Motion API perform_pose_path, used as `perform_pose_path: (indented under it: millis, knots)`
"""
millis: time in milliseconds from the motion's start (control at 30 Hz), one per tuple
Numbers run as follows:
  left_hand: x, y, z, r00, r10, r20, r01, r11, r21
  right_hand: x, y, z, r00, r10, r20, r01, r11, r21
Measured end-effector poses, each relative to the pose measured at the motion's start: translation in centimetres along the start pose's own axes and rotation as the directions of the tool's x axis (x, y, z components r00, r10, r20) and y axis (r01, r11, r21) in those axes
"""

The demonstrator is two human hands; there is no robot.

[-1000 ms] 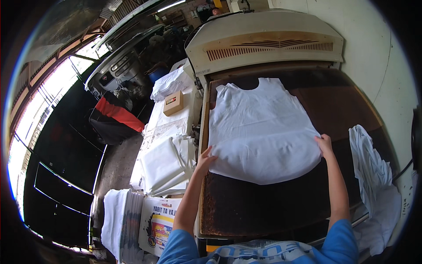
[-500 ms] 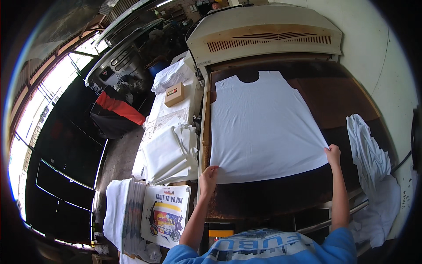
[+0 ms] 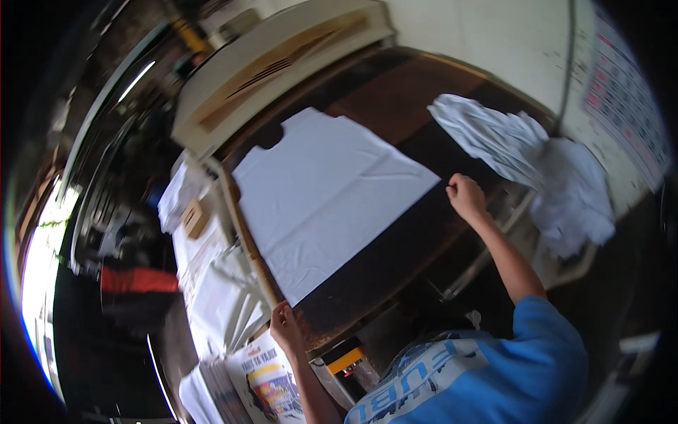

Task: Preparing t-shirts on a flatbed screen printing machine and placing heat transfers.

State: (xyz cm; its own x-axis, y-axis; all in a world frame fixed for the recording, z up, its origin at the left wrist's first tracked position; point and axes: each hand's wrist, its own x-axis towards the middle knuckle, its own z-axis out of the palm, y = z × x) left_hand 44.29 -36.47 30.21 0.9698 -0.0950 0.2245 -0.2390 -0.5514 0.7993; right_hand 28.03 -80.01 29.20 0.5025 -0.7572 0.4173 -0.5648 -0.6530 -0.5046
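A white cut fabric piece [image 3: 332, 191], shaped like a sleeveless shirt body with a scooped neckline, lies spread on the dark flat bed [image 3: 381, 258] of a large press-like machine. My left hand [image 3: 285, 331] is by the bed's near left edge, close to the fabric's lower left corner. Its thumb and fingers look loosely apart, though the view is blurred. Just off the fabric's lower right corner is my right hand [image 3: 466, 198], fingers curled in, with no cloth in them.
Crumpled white cloth [image 3: 522, 155] hangs over the bed's right side. The machine's cream hood [image 3: 268, 63] stands behind. Along the left are stacked white sheets [image 3: 222, 297], a small cardboard box [image 3: 195, 218] and a printed poster-like sheet [image 3: 268, 381]. A calendar [image 3: 625, 92] hangs on the right wall.
Both hands have let go of the fabric's lower corners. The right hand has drawn a little away from its corner. My view has turned toward the right.
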Motion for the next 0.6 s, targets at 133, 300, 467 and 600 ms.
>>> perform_pose_path:
  millis: [133,300,467,600]
  knots:
    - [-2.4,2.0,3.2,0.988,0.098,0.117,-0.082,0.988,-0.133,-5.2,2.9,-5.0,0.999,0.047,-0.005,-0.047,0.999,0.011]
    - [-8.0,8.3,6.1,0.937,0.133,0.323,-0.086,0.984,-0.154,-6.9,9.0,-10.5,0.984,0.122,-0.126,-0.134,0.986,-0.094]
    - [-12.9,11.5,10.8,0.834,0.177,0.522,-0.045,0.966,-0.255,-4.6,13.7,-13.8,0.954,0.252,-0.162,-0.264,0.962,-0.062]
    - [-16.0,15.9,16.7,0.669,0.267,0.694,-0.112,0.959,-0.260,-1.1,19.6,-15.3,0.943,0.243,-0.228,-0.257,0.966,-0.034]
